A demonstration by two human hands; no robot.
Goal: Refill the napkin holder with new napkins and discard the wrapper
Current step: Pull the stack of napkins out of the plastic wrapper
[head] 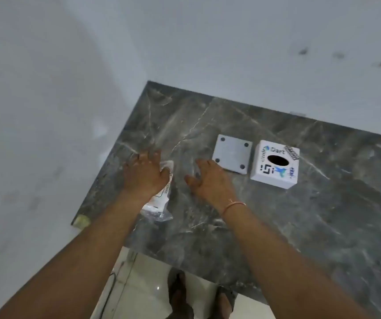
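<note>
A clear plastic pack of white napkins [159, 203] lies on the dark marble table [277, 226] near its left edge. My left hand [147, 174] hovers over or rests on the pack's far end, fingers spread; whether it grips the pack I cannot tell. My right hand [208, 180] is just to the right of the pack, palm down, fingers apart, holding nothing. The white napkin holder box [274, 164] with stickers and an oval hole on top stands further right. Its flat grey base plate [232, 153] with four round feet lies between my right hand and the box.
White walls close in the table at the back and left. The table's near edge ends above a pale tiled floor [143, 279], where my feet in sandals [180, 295] and a thin cable [112, 286] show.
</note>
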